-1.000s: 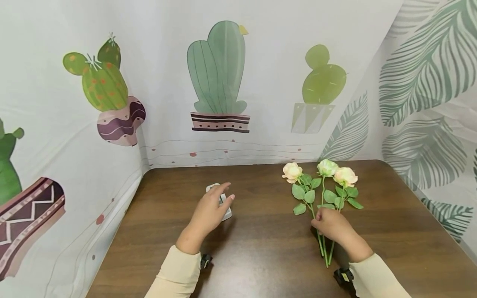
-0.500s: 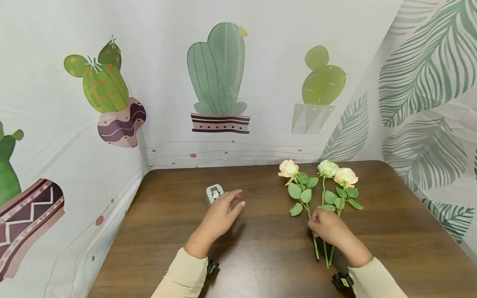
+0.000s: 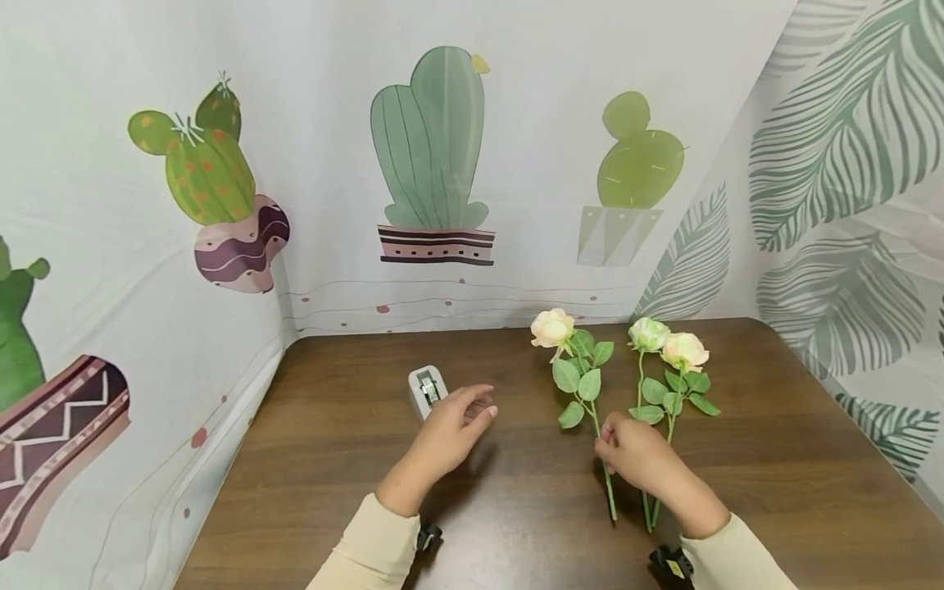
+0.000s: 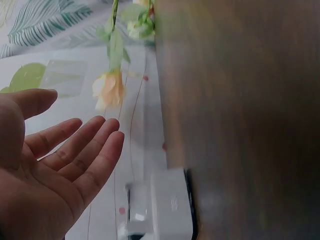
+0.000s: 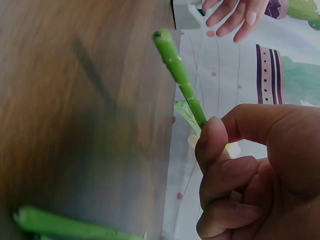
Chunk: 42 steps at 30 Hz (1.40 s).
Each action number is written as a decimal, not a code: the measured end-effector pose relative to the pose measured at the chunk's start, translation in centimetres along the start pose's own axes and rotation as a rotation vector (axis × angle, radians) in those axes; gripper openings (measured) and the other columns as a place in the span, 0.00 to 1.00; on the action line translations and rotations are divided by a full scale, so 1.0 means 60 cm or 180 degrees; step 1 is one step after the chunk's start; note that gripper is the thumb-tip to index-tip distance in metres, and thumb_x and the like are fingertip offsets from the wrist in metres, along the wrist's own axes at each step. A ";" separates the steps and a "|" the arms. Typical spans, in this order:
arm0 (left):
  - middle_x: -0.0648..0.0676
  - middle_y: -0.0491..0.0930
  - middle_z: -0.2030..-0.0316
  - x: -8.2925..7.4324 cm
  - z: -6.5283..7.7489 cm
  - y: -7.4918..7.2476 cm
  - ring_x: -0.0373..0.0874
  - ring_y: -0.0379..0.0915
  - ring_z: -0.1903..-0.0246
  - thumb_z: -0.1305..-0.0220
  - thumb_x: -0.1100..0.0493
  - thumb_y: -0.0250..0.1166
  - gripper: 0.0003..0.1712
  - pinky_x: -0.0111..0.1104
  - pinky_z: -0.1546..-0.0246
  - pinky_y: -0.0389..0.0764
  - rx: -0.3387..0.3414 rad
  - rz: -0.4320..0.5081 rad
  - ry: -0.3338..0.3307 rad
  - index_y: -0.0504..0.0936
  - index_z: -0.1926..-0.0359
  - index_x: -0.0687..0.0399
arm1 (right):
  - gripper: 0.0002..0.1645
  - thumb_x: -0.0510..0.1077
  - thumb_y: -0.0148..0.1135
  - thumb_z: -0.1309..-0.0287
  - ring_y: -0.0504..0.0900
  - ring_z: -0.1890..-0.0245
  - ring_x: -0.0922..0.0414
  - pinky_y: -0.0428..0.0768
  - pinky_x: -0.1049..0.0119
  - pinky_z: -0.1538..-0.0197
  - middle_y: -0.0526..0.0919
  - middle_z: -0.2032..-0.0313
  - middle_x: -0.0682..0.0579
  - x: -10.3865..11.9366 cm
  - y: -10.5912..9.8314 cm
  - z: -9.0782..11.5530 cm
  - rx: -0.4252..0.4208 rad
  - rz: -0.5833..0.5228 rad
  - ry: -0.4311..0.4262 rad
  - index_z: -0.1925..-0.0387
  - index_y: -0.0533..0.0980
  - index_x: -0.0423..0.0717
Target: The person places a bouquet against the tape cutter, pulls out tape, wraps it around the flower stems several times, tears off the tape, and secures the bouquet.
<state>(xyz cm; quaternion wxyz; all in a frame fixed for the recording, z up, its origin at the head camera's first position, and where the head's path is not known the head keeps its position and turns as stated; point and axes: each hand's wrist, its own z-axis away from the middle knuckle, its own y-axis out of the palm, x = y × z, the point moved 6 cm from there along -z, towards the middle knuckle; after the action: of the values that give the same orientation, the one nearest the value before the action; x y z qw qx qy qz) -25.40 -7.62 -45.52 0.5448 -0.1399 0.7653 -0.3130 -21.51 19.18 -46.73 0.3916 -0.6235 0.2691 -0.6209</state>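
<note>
My right hand (image 3: 640, 451) pinches the stem of a pale peach rose (image 3: 552, 328) between thumb and fingers. In the right wrist view the cut lower end of its green stem (image 5: 177, 67) sticks out past the fingertips, above the table. My left hand (image 3: 450, 430) hovers over the table with relaxed, spread fingers and holds nothing. Just beyond it is a small white device (image 3: 426, 392) with a metallic part in its top, partly hidden by the hand. The left wrist view shows the open palm (image 4: 55, 175) facing the rose bloom (image 4: 109, 90).
To the right of my right hand lie two more roses, one greenish white (image 3: 648, 334) and one peach (image 3: 685, 351), their stems partly behind the hand. The brown wooden table (image 3: 332, 459) ends at a cloth backdrop (image 3: 538, 180) printed with cacti and leaves.
My right hand has moved left with the peach rose, drawing it away from the other two. My left hand has moved right, uncovering more of the white device.
</note>
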 end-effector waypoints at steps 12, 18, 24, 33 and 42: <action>0.51 0.85 0.49 -0.015 0.012 0.051 0.43 0.82 0.51 0.27 0.51 0.60 0.22 0.33 0.48 0.82 0.0340 0.0509 -0.0130 0.78 0.37 0.56 | 0.08 0.40 0.59 0.35 0.72 0.82 0.62 0.69 0.67 0.73 0.76 0.84 0.61 0.039 0.010 0.004 -0.0035 -0.0007 -0.0190 0.71 0.71 0.49; 0.55 0.85 0.54 -0.017 0.016 0.061 0.51 0.85 0.56 0.26 0.52 0.59 0.21 0.30 0.55 0.83 0.0294 0.0749 -0.0152 0.81 0.40 0.57 | 0.08 0.41 0.60 0.35 0.72 0.83 0.65 0.69 0.69 0.73 0.76 0.84 0.62 0.055 0.020 0.003 -0.0034 -0.0031 -0.0309 0.70 0.71 0.50; 0.61 0.86 0.56 -0.013 0.015 0.062 0.59 0.84 0.58 0.25 0.53 0.59 0.19 0.29 0.59 0.83 0.0228 0.1051 -0.0296 0.82 0.42 0.56 | 0.07 0.40 0.60 0.35 0.72 0.83 0.67 0.69 0.70 0.75 0.75 0.83 0.63 0.075 0.030 0.004 -0.0018 -0.0110 -0.0530 0.69 0.71 0.50; 0.57 0.87 0.59 -0.006 0.011 0.065 0.55 0.84 0.62 0.26 0.52 0.59 0.19 0.28 0.65 0.81 0.0225 0.0969 -0.0328 0.83 0.42 0.55 | 0.07 0.40 0.59 0.35 0.73 0.83 0.70 0.69 0.71 0.75 0.75 0.83 0.64 0.101 0.049 0.004 0.0082 -0.0150 -0.0730 0.68 0.71 0.51; 0.59 0.86 0.51 -0.001 0.011 0.073 0.57 0.85 0.62 0.27 0.50 0.61 0.22 0.42 0.59 0.85 0.0302 0.1250 -0.0477 0.81 0.41 0.58 | 0.07 0.40 0.59 0.34 0.71 0.84 0.70 0.68 0.72 0.77 0.74 0.84 0.65 0.117 0.059 0.009 0.0120 -0.0154 -0.0875 0.68 0.71 0.51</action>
<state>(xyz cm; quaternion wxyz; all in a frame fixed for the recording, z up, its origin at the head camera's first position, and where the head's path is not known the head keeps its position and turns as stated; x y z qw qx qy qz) -24.20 -4.49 -48.39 0.6567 0.0148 0.7196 -0.2253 -19.86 11.56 -45.61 0.4213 -0.7015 0.1861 -0.5439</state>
